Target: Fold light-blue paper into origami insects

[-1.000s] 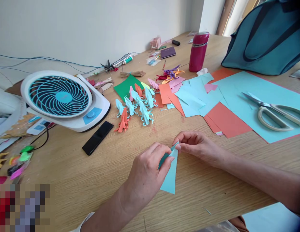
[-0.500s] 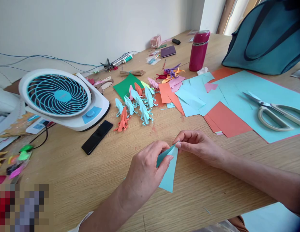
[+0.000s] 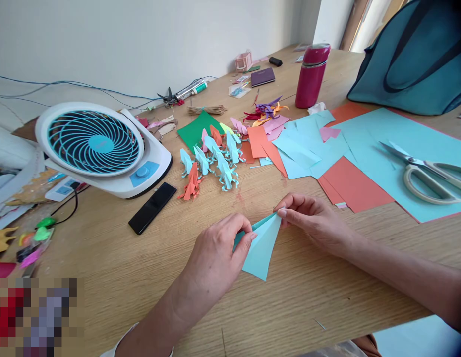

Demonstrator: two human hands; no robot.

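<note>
Along 1 blue sheet (image 3: 262, 253), left hand (image 3: 221, 248) and right hand (image 3: 314, 218) pinch closed.

On the tabletop (image 3: 104, 258), the folded sheet (image 3: 262, 253) sits between my left hand (image 3: 219, 250) and my right hand (image 3: 314, 220). Beyond them stand the paper figures (image 3: 225, 171), with the phone (image 3: 152, 208) to their left and the fan (image 3: 100, 144) behind the phone. Right of the figures lie loose papers (image 3: 301, 148); farther right, the scissors (image 3: 414, 161) rest on a large sheet (image 3: 409, 129). Behind the papers stands the bottle (image 3: 312, 77), left of the bag (image 3: 416, 59).
</note>
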